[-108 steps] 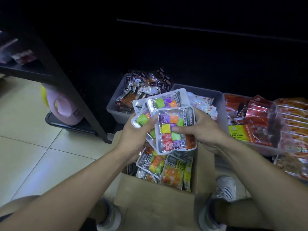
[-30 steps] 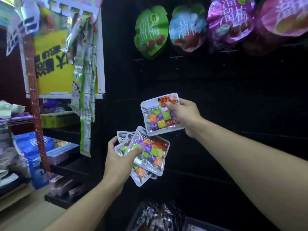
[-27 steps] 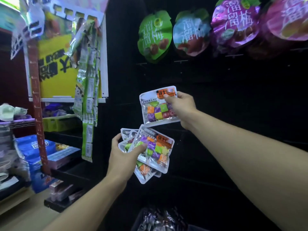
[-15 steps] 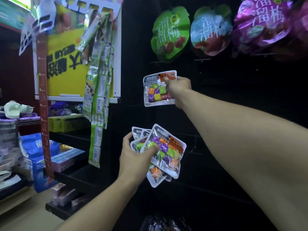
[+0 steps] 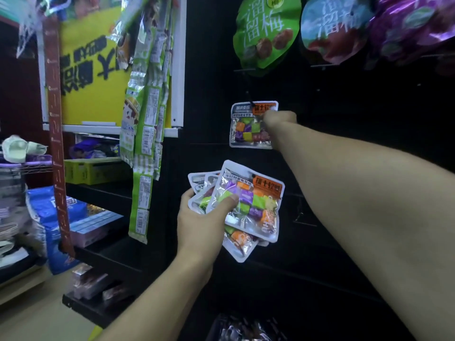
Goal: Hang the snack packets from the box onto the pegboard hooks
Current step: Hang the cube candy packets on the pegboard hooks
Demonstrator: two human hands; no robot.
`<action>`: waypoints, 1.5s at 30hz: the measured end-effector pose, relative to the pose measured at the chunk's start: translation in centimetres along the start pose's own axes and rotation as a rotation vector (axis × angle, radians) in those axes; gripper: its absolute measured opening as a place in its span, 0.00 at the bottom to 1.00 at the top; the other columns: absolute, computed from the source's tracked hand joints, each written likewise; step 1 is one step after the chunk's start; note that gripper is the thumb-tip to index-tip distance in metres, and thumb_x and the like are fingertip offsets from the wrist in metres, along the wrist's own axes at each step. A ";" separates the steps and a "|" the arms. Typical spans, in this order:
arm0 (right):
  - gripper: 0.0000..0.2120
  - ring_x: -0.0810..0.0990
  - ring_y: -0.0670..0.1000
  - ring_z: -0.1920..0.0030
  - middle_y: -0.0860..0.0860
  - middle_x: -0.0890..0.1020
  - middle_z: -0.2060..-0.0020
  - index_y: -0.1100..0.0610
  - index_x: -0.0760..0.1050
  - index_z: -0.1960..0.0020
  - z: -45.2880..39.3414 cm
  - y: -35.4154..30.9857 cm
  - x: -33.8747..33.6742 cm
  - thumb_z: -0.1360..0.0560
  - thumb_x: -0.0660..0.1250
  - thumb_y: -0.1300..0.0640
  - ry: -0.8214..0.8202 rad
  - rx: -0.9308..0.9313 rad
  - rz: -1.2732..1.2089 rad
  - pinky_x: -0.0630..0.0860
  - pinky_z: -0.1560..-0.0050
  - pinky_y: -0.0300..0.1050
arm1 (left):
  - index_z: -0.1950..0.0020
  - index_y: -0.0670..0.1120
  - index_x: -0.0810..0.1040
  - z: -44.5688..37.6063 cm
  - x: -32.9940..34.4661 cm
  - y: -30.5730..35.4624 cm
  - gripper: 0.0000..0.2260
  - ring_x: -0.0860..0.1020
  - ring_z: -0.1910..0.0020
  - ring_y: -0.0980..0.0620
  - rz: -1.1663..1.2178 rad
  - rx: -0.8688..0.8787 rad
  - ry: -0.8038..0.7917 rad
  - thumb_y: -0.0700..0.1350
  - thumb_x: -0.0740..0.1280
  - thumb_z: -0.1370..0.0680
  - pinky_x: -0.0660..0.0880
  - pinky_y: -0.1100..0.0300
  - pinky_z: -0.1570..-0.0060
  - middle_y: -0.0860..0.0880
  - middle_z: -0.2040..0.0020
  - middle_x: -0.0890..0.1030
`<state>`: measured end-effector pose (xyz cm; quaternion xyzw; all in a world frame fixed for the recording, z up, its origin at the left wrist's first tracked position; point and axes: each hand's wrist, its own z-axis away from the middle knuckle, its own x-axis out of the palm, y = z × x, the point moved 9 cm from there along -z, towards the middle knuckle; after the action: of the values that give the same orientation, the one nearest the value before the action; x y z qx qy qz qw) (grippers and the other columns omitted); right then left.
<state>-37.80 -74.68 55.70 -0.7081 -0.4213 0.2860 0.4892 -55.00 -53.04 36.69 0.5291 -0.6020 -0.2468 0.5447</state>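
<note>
Head view, the only one on offer. The right hand (image 5: pixel 279 120) is stretched out to the black pegboard (image 5: pixel 344 168), fingers curled, pinching the upper right edge of a single candy packet (image 5: pixel 248 125). That packet sits upright and flat against the board, just past centre toward one o'clock, and a thin dark hook (image 5: pixel 250 100) crosses its top edge at the header; whether the hook is through the hole, I cannot tell.

Down at six o'clock from that packet, the left hand (image 5: pixel 202 222) grips a fanned stack of packets (image 5: pixel 246 203), thumb pressed across the front one, fingers wrapped behind. The front packet is tilted clockwise, orange label at its upper right, coloured cubes showing through the clear film. At least three more peek out behind it, to nine o'clock and to six.

Up at twelve o'clock hangs a green plum bag (image 5: pixel 264 33), beside it toward one o'clock a blue-and-red bag (image 5: pixel 331 30), and at two o'clock a purple bag (image 5: pixel 413 28), all hung side by side along the board above the single packet.

Over at ten o'clock, a long strip of green sachets (image 5: pixel 145 134) dangles in front of a yellow sign (image 5: pixel 91 77). At eight o'clock a blue bag (image 5: pixel 45 215) stands on a low shelf. At six o'clock, at the very bottom edge, a bin of shiny wrappers (image 5: pixel 243 328) sits in shadow, blurred.
</note>
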 end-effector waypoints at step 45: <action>0.09 0.87 0.55 0.53 0.53 0.85 0.51 0.51 0.76 0.56 10.5 -5.0 -4.4 0.21 0.74 0.60 0.041 -0.127 -0.070 0.86 0.51 0.54 | 0.42 0.61 0.76 4.7 2.0 4.1 0.24 0.89 0.55 0.52 -0.209 0.116 -0.171 0.43 0.83 0.29 0.87 0.50 0.50 0.51 0.49 0.89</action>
<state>-50.04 -72.99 56.56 -0.7283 -0.4529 0.2268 0.4616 -60.53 -54.89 39.69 0.5967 -0.6010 -0.3111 0.4313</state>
